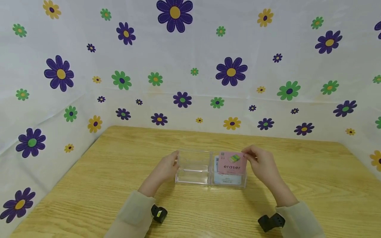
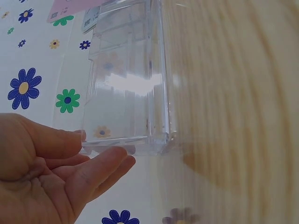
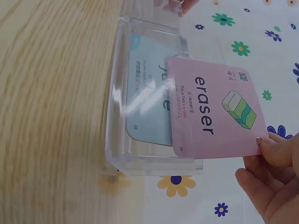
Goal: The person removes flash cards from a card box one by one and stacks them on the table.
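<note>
Clear box (image 1: 193, 177): I am taking its middle, as seen from my head, as the centre of the clock. It is sitting on the wooden table (image 1: 74, 205), its two compartments lying side by side toward 9 and 3 o'clock.
Right hand (image 1: 265, 162): At 3 o'clock I am pinching the pink card (image 3: 210, 116) between thumb and fingers, holding it by its upper right corner.
Pink card: It is sitting between 2 and 3 o'clock, at the right compartment, overlapping the blue card (image 3: 149, 107) and covering its upper part. It is showing the word "eraser" under a drawing of a green-and-white eraser.
Blue card: It is resting inside the right compartment, its lower part showing toward 4 o'clock and its large word partly hiding behind the pink one.
Left hand (image 1: 166, 170): At 9 o'clock I am gripping the left end of the box between thumb and fingers.
Black wrist devices (image 1: 159, 214): One is sitting at my left cuff near 8 o'clock, the other at my right cuff near 4.
Flowered cloth (image 1: 190, 53): It is hanging beyond the table at 12 o'clock, showing purple, green and yellow flowers.
</note>
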`<state>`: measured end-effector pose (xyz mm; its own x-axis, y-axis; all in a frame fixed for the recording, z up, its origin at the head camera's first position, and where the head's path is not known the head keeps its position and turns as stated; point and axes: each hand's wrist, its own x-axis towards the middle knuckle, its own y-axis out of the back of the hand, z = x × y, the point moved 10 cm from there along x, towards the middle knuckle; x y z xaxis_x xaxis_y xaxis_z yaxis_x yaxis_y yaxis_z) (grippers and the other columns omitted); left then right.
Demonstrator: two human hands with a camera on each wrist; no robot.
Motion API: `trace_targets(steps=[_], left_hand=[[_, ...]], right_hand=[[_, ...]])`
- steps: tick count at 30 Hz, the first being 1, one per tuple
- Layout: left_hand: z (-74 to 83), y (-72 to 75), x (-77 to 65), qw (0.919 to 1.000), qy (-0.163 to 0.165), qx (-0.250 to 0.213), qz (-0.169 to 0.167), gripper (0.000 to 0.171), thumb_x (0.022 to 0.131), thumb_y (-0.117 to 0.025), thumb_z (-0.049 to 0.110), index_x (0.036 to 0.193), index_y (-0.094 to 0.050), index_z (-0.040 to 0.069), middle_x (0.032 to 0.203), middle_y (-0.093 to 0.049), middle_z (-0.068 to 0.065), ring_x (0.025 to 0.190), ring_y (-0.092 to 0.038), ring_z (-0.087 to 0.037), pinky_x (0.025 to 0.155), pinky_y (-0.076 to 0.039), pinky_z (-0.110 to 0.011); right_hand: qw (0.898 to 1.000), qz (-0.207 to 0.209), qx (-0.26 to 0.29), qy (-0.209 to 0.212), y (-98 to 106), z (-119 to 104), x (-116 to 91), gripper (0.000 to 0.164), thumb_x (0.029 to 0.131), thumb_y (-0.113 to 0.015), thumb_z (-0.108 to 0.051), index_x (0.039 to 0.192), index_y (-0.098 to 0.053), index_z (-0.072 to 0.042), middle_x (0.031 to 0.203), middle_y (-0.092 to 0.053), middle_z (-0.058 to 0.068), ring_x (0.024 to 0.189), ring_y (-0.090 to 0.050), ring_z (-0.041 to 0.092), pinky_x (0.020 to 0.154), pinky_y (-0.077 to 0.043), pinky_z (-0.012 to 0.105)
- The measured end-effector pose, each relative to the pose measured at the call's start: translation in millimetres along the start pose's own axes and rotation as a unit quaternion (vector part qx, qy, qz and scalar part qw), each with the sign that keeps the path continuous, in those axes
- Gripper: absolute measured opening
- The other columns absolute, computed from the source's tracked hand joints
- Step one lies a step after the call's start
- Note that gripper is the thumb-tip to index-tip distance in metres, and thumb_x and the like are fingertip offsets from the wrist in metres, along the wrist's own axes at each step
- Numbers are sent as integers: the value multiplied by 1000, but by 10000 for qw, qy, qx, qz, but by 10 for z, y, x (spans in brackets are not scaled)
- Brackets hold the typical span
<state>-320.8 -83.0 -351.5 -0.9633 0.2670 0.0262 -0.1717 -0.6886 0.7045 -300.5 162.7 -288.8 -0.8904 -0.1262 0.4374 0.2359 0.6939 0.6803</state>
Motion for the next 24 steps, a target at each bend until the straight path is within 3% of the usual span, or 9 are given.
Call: trace_targets(steps=[24], left_hand=[[26,7,3,9999,3,124,28,46,91,-43,-2,133,-26,-11,126,-41,-28,107,-47,-38,87,-40,-43]], right_hand=[[9993,374,-66,43,171,-119,-20,12,84,-53,9,88,-62,4,84,-62,13,75,-54,23,65,-49,38]])
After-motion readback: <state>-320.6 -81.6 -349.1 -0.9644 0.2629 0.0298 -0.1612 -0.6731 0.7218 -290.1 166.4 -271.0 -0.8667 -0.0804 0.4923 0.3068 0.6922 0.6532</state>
